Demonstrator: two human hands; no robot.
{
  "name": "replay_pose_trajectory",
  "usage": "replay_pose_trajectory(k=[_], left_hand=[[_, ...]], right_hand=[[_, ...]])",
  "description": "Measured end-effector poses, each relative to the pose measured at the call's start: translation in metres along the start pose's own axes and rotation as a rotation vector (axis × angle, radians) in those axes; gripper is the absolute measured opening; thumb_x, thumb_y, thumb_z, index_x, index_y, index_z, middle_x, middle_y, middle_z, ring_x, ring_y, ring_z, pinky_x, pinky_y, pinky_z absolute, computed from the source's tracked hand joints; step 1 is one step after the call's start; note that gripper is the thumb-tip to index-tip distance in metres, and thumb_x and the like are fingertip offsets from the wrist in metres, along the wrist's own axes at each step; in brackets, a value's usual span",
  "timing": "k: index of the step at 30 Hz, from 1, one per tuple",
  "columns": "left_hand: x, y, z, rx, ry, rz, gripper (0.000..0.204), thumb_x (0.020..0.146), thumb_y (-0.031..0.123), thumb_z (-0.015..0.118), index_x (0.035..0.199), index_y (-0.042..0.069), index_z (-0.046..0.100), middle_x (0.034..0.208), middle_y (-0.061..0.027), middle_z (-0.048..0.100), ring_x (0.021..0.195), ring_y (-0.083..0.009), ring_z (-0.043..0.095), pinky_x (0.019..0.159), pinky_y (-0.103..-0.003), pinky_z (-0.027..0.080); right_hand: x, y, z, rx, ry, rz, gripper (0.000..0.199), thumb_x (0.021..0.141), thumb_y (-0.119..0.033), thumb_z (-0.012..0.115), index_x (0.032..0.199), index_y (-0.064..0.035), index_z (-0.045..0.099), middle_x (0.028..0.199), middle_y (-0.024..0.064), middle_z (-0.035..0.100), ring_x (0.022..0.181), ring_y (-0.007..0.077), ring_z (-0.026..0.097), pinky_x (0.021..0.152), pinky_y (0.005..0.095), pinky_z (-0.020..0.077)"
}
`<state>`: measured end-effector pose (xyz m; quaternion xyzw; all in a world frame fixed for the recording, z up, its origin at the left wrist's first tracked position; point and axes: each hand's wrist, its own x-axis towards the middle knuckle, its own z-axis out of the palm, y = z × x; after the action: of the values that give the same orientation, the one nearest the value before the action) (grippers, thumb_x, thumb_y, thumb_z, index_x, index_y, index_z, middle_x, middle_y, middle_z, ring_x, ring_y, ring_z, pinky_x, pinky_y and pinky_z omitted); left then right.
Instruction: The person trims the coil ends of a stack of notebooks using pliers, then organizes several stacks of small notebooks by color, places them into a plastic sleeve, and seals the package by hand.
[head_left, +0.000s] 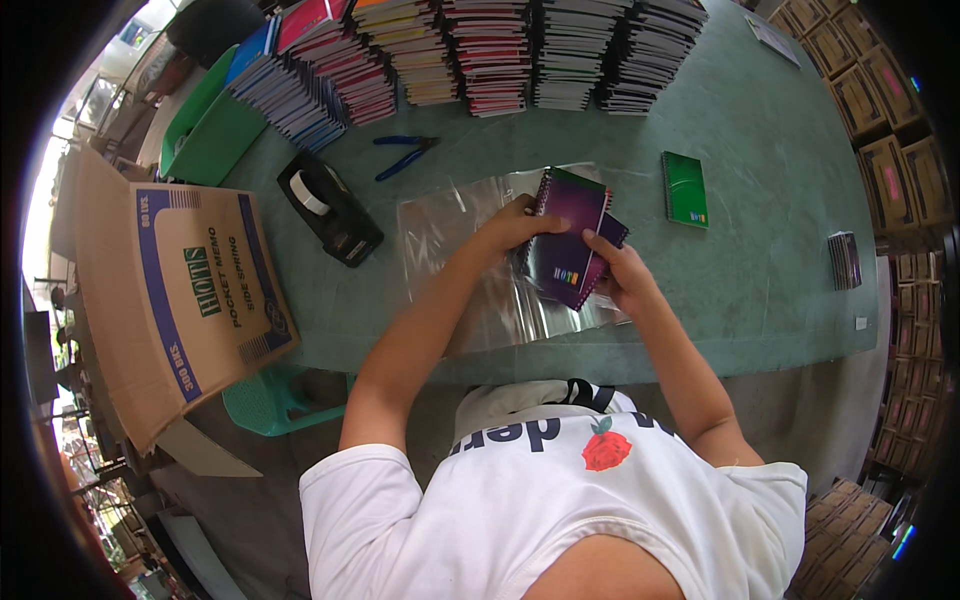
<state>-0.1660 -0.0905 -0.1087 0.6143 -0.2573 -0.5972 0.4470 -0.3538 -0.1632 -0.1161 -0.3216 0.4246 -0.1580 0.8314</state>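
Both hands hold a small bunch of purple spiral notebooks (572, 205) above the table's near half. My left hand (517, 224) grips them from the left, its thumb lying across the top cover. On the right side my right hand (622, 266) pinches them with the thumb on the front; its other fingers are mostly hidden behind. The notebooks are fanned unevenly, with a darker corner poking out at the right. Beneath the hands lie clear plastic sheets or bags (450, 260), flat and shiny. A green pocket notebook (685, 190) rests alone to the right.
Tall stacks of notebooks (487, 60) line the table's far edge. At left are a black tape dispenser (335, 210), blue-handled pliers (405, 155), a green bin (215, 130) and an open cardboard box (215, 285). A small dark notebook stack (845, 260) sits far right, near piled cartons (890, 130).
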Motion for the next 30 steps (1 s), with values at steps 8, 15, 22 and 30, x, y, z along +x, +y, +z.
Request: replay_pose_trajectory(k=[8, 15, 22, 30], left_hand=[[-0.032, -0.022, -0.001, 0.027, 0.097, 0.237, 0.058, 0.076, 0.034, 0.070, 0.118, -0.003, 0.053, 0.110, -0.0167, 0.059, 0.103, -0.0266, 0.056, 0.088, -0.035, 0.044], [-0.094, -0.088, -0.025, 1.167, 0.098, 0.367, 0.035, 0.076, 0.018, 0.062, 0.109, 0.008, 0.060, 0.106, -0.0132, 0.057, 0.098, -0.0306, 0.053, 0.086, -0.042, 0.042], [-0.137, -0.107, -0.034, 1.337, 0.380, 0.940, 0.028, 0.068, 0.007, 0.064, 0.096, 0.006, 0.060, 0.108, -0.0128, 0.057, 0.102, -0.0300, 0.053, 0.088, -0.043, 0.040], [-0.031, -0.057, 0.020, 1.343, 0.360, 0.465, 0.028, 0.072, 0.008, 0.066, 0.099, 0.007, 0.061, 0.106, -0.0095, 0.057, 0.103, -0.0254, 0.051, 0.087, -0.037, 0.040]], right_hand=[[0.005, -0.002, 0.022, -0.185, -0.017, -0.265, 0.045, 0.068, -0.008, 0.077, 0.107, -0.0008, 0.054, 0.095, 0.0099, 0.063, 0.080, 0.0194, 0.063, 0.074, 0.0345, 0.0540], [0.041, -0.002, -0.030, 0.523, -0.238, -0.104, 0.044, 0.079, -0.025, 0.068, 0.114, -0.0049, 0.053, 0.104, 0.0137, 0.062, 0.093, 0.0291, 0.062, 0.084, 0.0443, 0.0520], [0.042, 0.006, -0.042, 0.646, -0.461, -0.250, 0.056, 0.081, -0.035, 0.065, 0.124, -0.0045, 0.046, 0.119, 0.0153, 0.056, 0.110, 0.0327, 0.054, 0.096, 0.0518, 0.0420], [0.048, 0.014, -0.043, 0.559, -0.370, -0.330, 0.058, 0.080, -0.034, 0.066, 0.126, -0.0058, 0.045, 0.120, 0.0136, 0.055, 0.112, 0.0305, 0.052, 0.099, 0.0481, 0.0402]])
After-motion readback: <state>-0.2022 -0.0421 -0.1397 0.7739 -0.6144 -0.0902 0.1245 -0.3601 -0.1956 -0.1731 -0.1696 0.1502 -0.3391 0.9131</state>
